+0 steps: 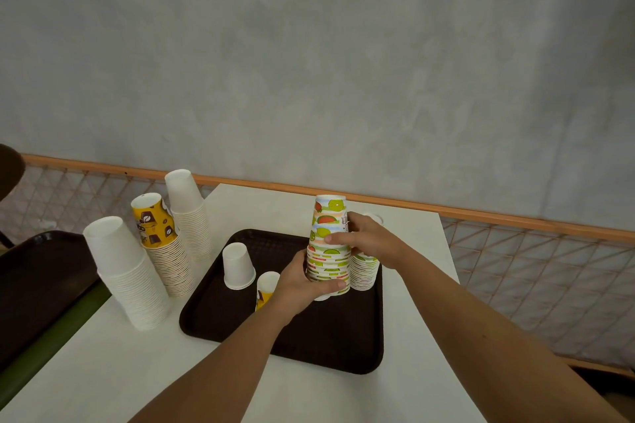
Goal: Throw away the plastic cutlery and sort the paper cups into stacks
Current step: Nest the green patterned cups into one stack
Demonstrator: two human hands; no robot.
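Observation:
A stack of fruit-print paper cups (329, 230), upside down, stands over the far right part of the dark brown tray (309, 347). My left hand (302, 282) grips the bottom of this stack. My right hand (367, 239) holds its upper cups from the right. Behind it stands a shorter stack of fruit-print cups (365, 271). On the tray a single white cup (238, 266) stands upside down, and a yellow-print cup (266, 287) is partly hidden by my left wrist. No plastic cutlery is in view.
Left of the tray on the white table (137, 371) stand a white cup stack (129, 275), a stack topped by a yellow coffee-print cup (161, 240), and a taller white stack (189, 213). A dark chair (41, 271) is at the left, a wall behind.

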